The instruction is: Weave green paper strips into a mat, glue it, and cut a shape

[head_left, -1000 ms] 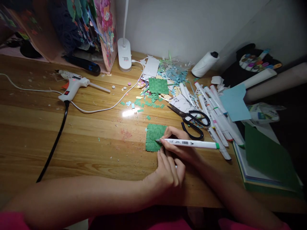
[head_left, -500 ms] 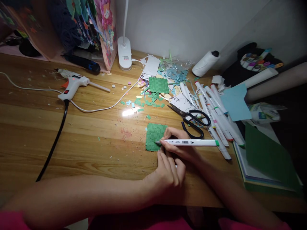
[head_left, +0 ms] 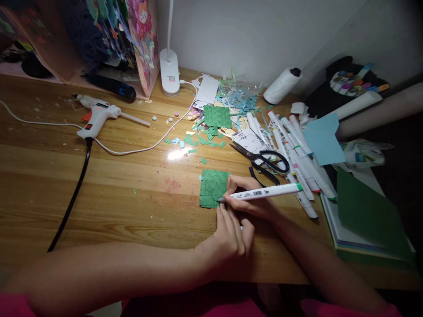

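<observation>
A small woven green paper square (head_left: 209, 188) lies flat on the table, with faint rounded lines drawn on it. My right hand (head_left: 246, 196) is closed round a white marker (head_left: 264, 192) with a green end. The marker's tip touches the square near its lower right edge. My left hand (head_left: 231, 233) rests just below, its fingers curled in, fingertips by the square's lower right corner. A bit of something white peeks out between its fingers, too hidden to name. The right side of the square is partly covered by my right hand.
Scissors (head_left: 259, 158) lie beyond my right hand, beside several white markers (head_left: 297, 160). Another woven green square (head_left: 217, 116) sits among paper scraps. At the left are a glue gun (head_left: 95, 118) and its black cord; a lamp base (head_left: 169, 72) stands behind. Green paper sheets (head_left: 366, 211) are at the right.
The marker's tip has slid slightly right and down on the green square, and its green end has tilted up. My left hand has stayed nearly in place.
</observation>
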